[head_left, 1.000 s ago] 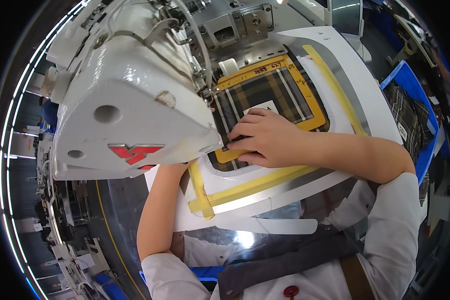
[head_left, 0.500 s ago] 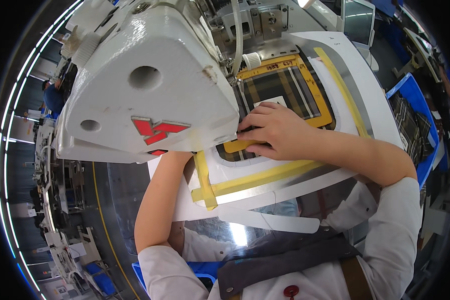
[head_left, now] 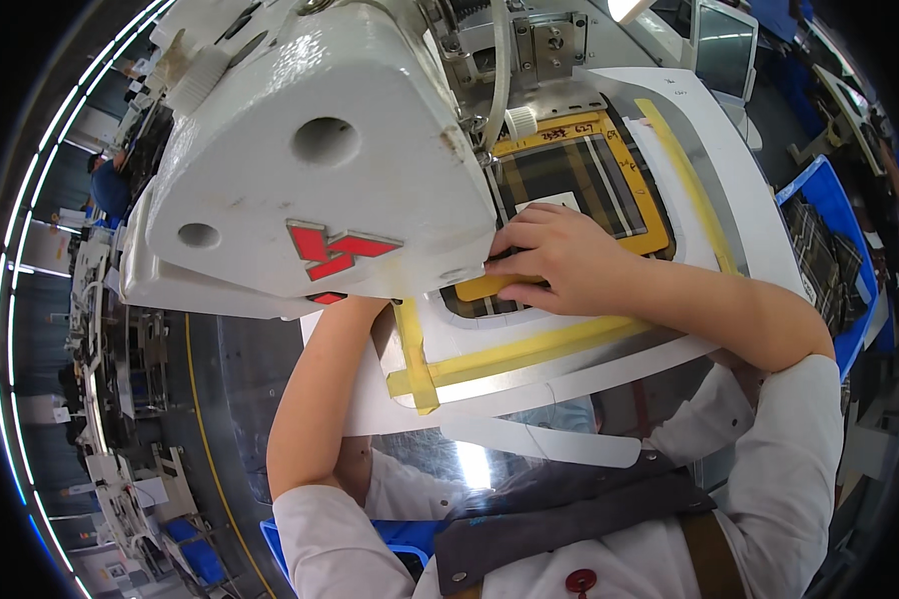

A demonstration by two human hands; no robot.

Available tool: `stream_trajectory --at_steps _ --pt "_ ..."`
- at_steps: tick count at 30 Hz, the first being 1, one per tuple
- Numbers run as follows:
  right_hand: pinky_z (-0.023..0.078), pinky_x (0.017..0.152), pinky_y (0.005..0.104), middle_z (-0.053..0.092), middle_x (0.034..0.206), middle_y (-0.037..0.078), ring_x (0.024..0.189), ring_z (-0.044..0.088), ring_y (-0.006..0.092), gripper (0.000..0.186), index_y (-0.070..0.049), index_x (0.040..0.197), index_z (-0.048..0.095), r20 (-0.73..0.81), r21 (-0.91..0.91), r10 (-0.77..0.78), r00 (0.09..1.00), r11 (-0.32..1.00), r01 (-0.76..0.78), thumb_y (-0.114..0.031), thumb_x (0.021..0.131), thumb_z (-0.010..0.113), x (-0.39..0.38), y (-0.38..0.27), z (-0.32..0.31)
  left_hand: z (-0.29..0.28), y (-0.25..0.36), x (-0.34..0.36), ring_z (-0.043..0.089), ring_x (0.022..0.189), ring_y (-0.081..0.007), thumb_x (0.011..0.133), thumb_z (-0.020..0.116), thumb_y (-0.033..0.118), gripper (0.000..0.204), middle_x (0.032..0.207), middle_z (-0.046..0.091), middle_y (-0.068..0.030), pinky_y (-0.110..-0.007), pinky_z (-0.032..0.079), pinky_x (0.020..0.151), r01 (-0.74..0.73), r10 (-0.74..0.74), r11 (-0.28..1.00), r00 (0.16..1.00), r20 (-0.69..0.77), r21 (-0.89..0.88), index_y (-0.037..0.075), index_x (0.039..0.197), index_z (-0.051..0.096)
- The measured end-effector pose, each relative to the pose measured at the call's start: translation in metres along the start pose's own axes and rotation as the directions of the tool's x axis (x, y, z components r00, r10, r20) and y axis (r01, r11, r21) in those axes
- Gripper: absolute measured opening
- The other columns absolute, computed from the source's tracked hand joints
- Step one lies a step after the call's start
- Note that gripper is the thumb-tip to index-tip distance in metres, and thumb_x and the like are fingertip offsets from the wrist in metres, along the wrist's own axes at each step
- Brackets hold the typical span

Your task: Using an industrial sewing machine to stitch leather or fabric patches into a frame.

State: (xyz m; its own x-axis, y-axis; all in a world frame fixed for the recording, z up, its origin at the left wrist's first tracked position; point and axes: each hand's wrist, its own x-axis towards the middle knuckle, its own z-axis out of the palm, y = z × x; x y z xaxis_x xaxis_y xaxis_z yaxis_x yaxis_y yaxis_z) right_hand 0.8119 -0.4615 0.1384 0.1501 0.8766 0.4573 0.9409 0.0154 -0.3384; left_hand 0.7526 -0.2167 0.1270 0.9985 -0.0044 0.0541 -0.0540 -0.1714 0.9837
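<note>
The yellow frame (head_left: pixel 649 215) surrounds dark plaid fabric (head_left: pixel 609 180) with a small white label (head_left: pixel 554 198), beside a white sewing machine head (head_left: pixel 310 170). My right hand (head_left: pixel 569 258) lies over the frame's near left part and the label, fingers bent and a little apart, their tips against the fabric at the machine's edge. My left hand (head_left: pixel 365 311) goes under the machine head; only the wrist area shows, and the fingers are hidden. Yellow tape (head_left: pixel 509 354) crosses the white sheet (head_left: pixel 769 250) around the frame.
A blue bin (head_left: pixel 849 329) of plaid pieces is at the right, with a screen (head_left: pixel 724 50) behind. A curved white strip (head_left: pixel 569 444) lies on the shiny tabletop (head_left: pixel 255 389). A person (head_left: pixel 110 185) works among machines at the far left. Metal fittings (head_left: pixel 549 50) stand behind the frame.
The view has shifted, so the machine and frame appear farther right and slightly higher. My right hand remains on the frame, its fingers much as before, and my left fingers remain hidden.
</note>
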Motion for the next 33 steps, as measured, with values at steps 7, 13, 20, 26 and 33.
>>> stream_trajectory --at_steps 7,13,20,26,33 --pt "0.042 0.092 0.0379 0.061 0.102 0.004 0.097 0.057 0.0233 0.023 -0.009 0.096 0.069 0.014 0.015 0.004 1.0 1.0 -0.005 -0.026 0.081 0.067 0.002 -0.004 -0.001 -0.002 0.004 0.001 0.051 0.117 -0.0186 0.095 0.042 0.017 0.043 0.132 0.051 -0.0106 -0.029 0.041 0.1 0.119 -0.118 0.987 0.993 0.023 -0.105 0.001 0.134 0.043" --pt "0.041 0.095 0.0393 0.061 0.103 0.004 0.097 0.057 0.0231 0.023 -0.009 0.098 0.068 0.018 0.048 0.005 1.0 0.999 -0.006 -0.024 0.08 0.068 0.002 -0.013 -0.003 -0.002 0.006 -0.002 0.052 0.115 -0.0184 0.091 0.049 0.012 0.041 0.13 0.053 -0.0099 -0.029 0.041 0.098 0.148 -0.151 0.985 0.988 -0.024 -0.089 0.001 0.13 0.047" --pt "0.033 0.104 0.0429 0.06 0.108 0.007 0.106 0.055 0.0244 0.031 -0.007 0.104 0.066 0.067 -0.016 0.039 0.997 0.999 -0.038 -0.03 0.084 0.064 0.031 0.028 -0.021 -0.028 -0.013 -0.005 0.053 0.113 -0.0218 0.084 0.055 0.004 0.035 0.126 0.055 -0.0106 -0.033 0.041 0.098 -0.274 0.209 0.751 0.962 0.177 0.601 0.005 0.119 0.056" --pt "0.032 0.106 0.0403 0.059 0.118 0.006 0.112 0.053 0.0221 0.04 -0.007 0.111 0.064 0.147 -0.145 0.036 0.988 0.989 -0.015 -0.036 0.083 0.063 0.036 0.05 -0.017 -0.024 -0.022 -0.011 0.055 0.109 -0.0326 0.08 0.061 0.011 0.034 0.113 0.061 -0.0148 -0.04 0.043 0.093 -0.182 0.205 0.693 0.977 0.051 0.698 0.008 0.114 0.061" --pt "0.033 0.104 0.0436 0.057 0.117 0.005 0.108 0.053 0.0229 0.039 -0.008 0.111 0.062 0.121 -0.061 -0.006 0.993 0.998 0.013 -0.031 0.08 0.067 0.032 0.057 -0.014 -0.004 0.008 -0.006 0.062 0.083 -0.033 0.077 0.064 0.009 0.022 0.091 0.065 -0.0141 -0.039 0.049 0.074 -0.074 0.222 0.575 0.973 -0.068 0.815 0.003 0.099 0.063"
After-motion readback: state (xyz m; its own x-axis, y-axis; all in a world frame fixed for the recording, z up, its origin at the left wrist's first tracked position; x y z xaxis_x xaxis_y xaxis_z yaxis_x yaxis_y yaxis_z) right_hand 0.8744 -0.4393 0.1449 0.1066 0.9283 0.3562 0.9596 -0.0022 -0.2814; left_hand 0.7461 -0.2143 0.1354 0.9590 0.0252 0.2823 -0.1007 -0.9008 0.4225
